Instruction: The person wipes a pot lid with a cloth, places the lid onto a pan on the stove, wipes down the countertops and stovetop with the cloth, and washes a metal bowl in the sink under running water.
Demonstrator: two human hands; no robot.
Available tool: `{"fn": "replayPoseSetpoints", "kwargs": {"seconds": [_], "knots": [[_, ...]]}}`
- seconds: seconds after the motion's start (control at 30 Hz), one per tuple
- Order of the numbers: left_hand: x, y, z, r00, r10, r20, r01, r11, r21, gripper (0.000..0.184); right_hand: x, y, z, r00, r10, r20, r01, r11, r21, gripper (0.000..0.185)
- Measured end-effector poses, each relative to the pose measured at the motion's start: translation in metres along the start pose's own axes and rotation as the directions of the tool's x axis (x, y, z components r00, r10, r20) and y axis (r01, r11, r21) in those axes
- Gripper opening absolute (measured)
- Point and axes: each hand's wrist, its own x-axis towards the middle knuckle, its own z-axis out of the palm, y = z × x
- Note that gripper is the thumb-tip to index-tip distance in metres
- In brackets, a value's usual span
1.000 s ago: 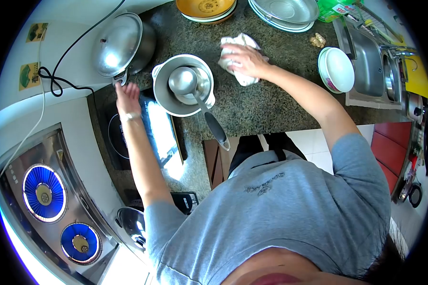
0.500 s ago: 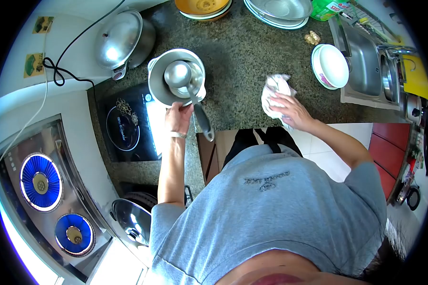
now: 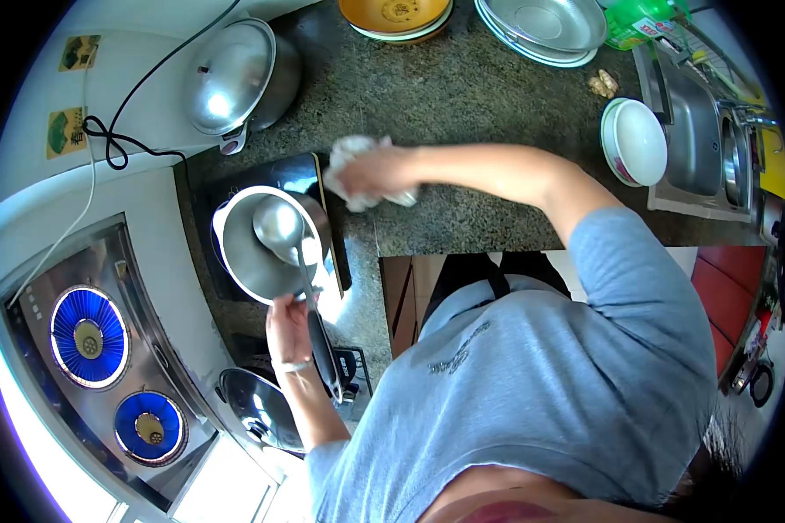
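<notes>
My left hand is closed on the near edge of a grey metal pot, tilted over the black induction cooker. A ladle with a black handle leans in the pot, its round bowl inside and its handle sticking out past my left wrist. My right hand, slightly blurred, presses a crumpled white cloth on the dark speckled countertop, just right of the cooker. Whether the pot's base touches the cooker is hidden.
A lidded metal pot stands at the back left. Orange bowl, metal basin, ginger and white bowl lie along the counter toward the sink. A glass-lidded pan is at lower left.
My left hand has moved the pot and ladle left and nearer, over the cooker. My right hand has swept the cloth leftward across the counter, to where the pot stood.
</notes>
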Motion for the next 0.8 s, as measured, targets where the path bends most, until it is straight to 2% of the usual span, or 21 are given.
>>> {"fn": "replayPoseSetpoints", "kwargs": {"seconds": [0.03,0.07,0.1,0.13,0.17,0.2,0.27,0.33,0.37,0.4,0.47,0.53,0.6,0.63,0.67,0.73,0.8], "knots": [[-0.007,-0.003,-0.001,0.999,-0.03,0.015,0.031,0.999,-0.024,0.018,0.022,-0.008,-0.026,0.996,0.092,-0.021,-0.093,0.992,-0.09,0.013],[-0.012,-0.006,-0.001,0.998,-0.058,0.035,0.059,0.997,-0.048,0.019,0.045,0.014,-0.038,0.984,-0.078,-0.161,0.015,0.931,-0.364,0.018],[-0.013,-0.013,-0.004,0.997,-0.067,0.036,0.069,0.995,-0.072,0.02,0.079,0.061,-0.045,0.885,-0.279,-0.372,0.083,0.882,-0.463,0.021],[-0.011,-0.019,-0.003,0.996,-0.08,0.041,0.083,0.992,-0.09,0.021,0.1,0.088,-0.066,0.798,-0.405,-0.446,0.058,0.789,-0.612,0.02],[-0.014,-0.02,0.011,0.997,-0.046,0.058,0.05,0.996,-0.072,0.021,0.093,0.078,-0.086,0.771,-0.263,-0.581,-0.103,0.847,-0.521,0.023],[-0.015,-0.021,0.021,0.996,-0.052,0.075,0.059,0.994,-0.092,0.021,0.093,0.08,-0.096,0.712,-0.311,-0.63,-0.139,0.816,-0.561,0.026],[-0.006,-0.026,0.033,0.984,-0.084,0.156,0.094,0.994,-0.063,0.021,0.069,0.067,-0.093,0.794,-0.138,-0.592,-0.235,0.829,-0.507,0.027],[0.004,-0.03,0.049,0.969,-0.108,0.223,0.119,0.992,-0.037,0.02,0.029,0.06,-0.084,0.762,-0.107,-0.639,-0.314,0.802,-0.508,0.029],[0.007,-0.032,0.064,0.976,-0.116,0.185,0.115,0.993,0.017,0.021,0.005,0.063,-0.084,0.761,-0.105,-0.64,-0.3,0.818,-0.49,0.03],[0.017,-0.037,0.069,0.965,-0.129,0.228,0.138,0.99,-0.024,0.02,-0.021,0.067,-0.082,0.76,-0.1,-0.642,-0.287,0.835,-0.469,0.032],[0.031,-0.047,0.084,0.936,-0.137,0.323,0.156,0.987,-0.036,0.019,-0.078,0.072,-0.08,0.667,-0.127,-0.734,-0.32,0.841,-0.436,0.033],[0.038,-0.052,0.106,0.902,-0.157,0.402,0.166,0.986,0.012,0.019,-0.135,0.067,-0.075,0.522,-0.147,-0.84,-0.437,0.8,-0.412,0.03],[0.052,-0.063,0.122,0.863,-0.18,0.473,0.175,0.983,0.055,0.018,-0.189,0.064,-0.053,0.389,-0.121,-0.913,-0.543,0.771,-0.333,0.034],[0.054,-0.067,0.136,0.868,-0.202,0.453,0.179,0.979,0.094,0.019,-0.215,0.055,-0.039,0.391,-0.068,-0.918,-0.576,0.76,-0.302,0.036],[0.063,-0.072,0.144,0.82,-0.254,0.513,0.205,0.967,0.151,0.019,-0.24,0.046,-0.02,0.39,-0.01,-0.921,-0.609,0.748,-0.265,0.037],[0.065,-0.084,0.173,0.822,-0.266,0.504,0.2,0.963,0.183,0.02,-0.289,0.029,0.026,0.382,0.065,-0.922,-0.612,0.765,-0.199,0.037],[0.071,-0.092,0.193,0.753,-0.35,0.556,0.205,0.929,0.308,0.02,-0.337,0.004,0.062,0.38,0.146,-0.913,-0.625,0.769,-0.137,0.039]]}}
